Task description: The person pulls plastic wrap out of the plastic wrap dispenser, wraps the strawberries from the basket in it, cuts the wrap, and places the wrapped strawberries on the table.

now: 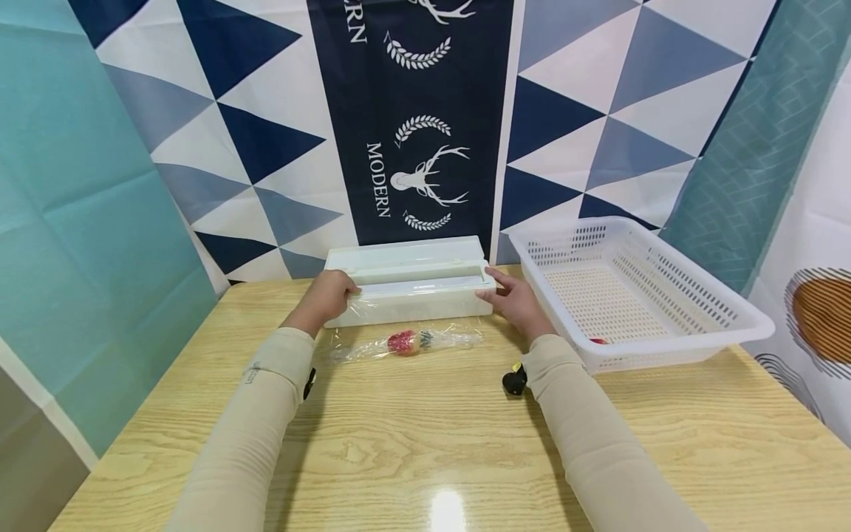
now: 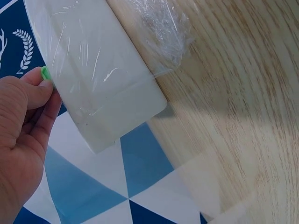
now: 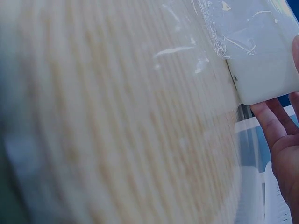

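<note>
A long white cling film box (image 1: 412, 304) with its lid tipped back stands at the table's far side. My left hand (image 1: 329, 295) is at its left end; in the left wrist view thumb and finger pinch a small green tab (image 2: 45, 73) at the box's edge. My right hand (image 1: 518, 299) grips the right end, thumb in front and fingers around the end. Clear film (image 2: 100, 60) hangs over the box's front onto the table. Just before the box lies a small red and tan thing with a green end (image 1: 403, 342), wrapped in film twisted out both sides.
A white perforated basket (image 1: 678, 343) stands right of the box, close to my right forearm, with a small red thing (image 1: 598, 340) inside. Behind the box hangs a patterned curtain (image 1: 425, 96). Bare wood table (image 1: 412, 428) lies between my forearms.
</note>
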A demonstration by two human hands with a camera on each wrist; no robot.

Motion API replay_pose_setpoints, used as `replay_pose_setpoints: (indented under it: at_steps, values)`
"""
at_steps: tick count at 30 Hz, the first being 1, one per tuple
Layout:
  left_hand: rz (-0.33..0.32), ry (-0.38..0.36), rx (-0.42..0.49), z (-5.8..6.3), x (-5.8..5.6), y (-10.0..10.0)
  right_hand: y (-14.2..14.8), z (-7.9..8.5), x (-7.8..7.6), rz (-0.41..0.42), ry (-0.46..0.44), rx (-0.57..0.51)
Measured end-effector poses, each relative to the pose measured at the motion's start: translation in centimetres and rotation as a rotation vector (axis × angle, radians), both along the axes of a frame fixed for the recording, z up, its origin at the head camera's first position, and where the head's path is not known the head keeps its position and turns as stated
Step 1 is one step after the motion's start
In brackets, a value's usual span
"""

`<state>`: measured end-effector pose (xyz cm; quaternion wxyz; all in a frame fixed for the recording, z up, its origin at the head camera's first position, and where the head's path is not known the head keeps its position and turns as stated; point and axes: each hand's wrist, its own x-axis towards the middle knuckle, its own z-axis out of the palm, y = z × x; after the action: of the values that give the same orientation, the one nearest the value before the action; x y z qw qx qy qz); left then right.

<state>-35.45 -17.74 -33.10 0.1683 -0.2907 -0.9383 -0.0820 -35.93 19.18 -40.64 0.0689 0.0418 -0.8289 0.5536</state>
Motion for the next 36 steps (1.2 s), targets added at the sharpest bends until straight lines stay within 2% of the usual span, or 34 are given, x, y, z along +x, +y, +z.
replay_pose_setpoints:
  at_steps: [12,22,30,36]
  values:
    - [0.004,0.007,0.008,0.1,0.2,-0.4,0.1,-0.1,0.1,0.011,0.007,-0.008]
    - [0.047,-0.027,-0.003,0.1,0.1,-1.0,0.2,-0.2,0.1,0.014,0.020,-0.006]
    - [0.024,-0.001,0.004,0.0,0.2,-2.0,0.1,-0.4,-0.1,0.016,0.015,0.003]
    - [0.046,0.011,0.035,-0.1,0.5,-3.4,0.1,-0.3,-0.2,0.007,0.011,-0.006]
